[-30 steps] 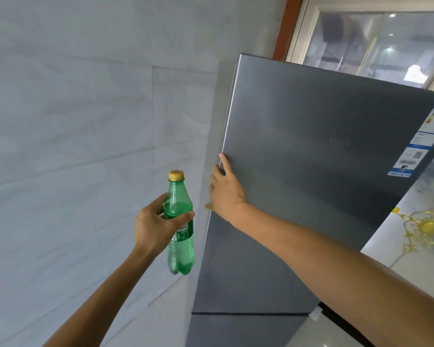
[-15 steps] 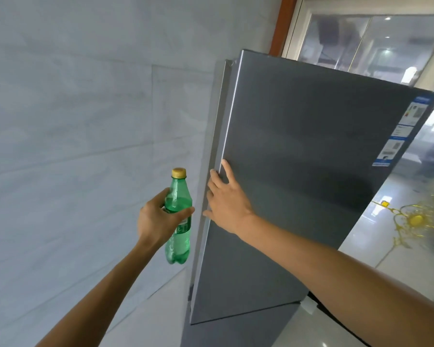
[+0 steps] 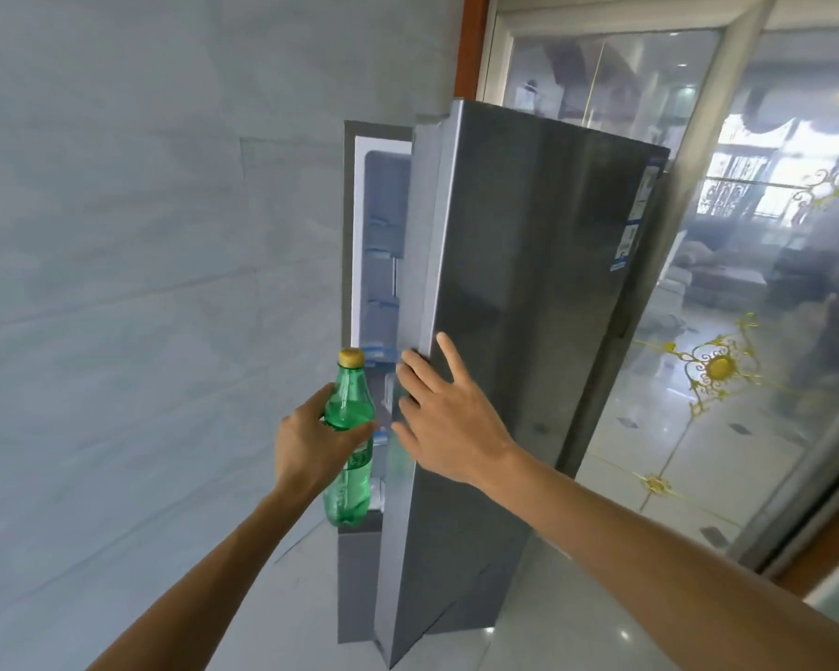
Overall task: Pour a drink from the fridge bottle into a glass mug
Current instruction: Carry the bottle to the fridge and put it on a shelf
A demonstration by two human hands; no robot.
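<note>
My left hand (image 3: 311, 447) grips a green plastic bottle (image 3: 347, 409) with a yellow cap, held upright in front of the fridge opening. My right hand (image 3: 444, 418) lies flat with straight fingers on the grey fridge door (image 3: 529, 307), near its left edge. The door stands partly swung in, leaving a gap through which the white lit fridge interior (image 3: 381, 244) and its door shelves show. No glass mug is in view.
A pale tiled wall (image 3: 141, 283) fills the left side. To the right of the fridge stands a glass partition (image 3: 747, 331) with gold ornament, framed in wood. Glossy light floor tiles lie below.
The view has pulled back from the fridge. The door has swung so that the gap and the lit interior now show. My right hand stays on the door and my left hand keeps the bottle.
</note>
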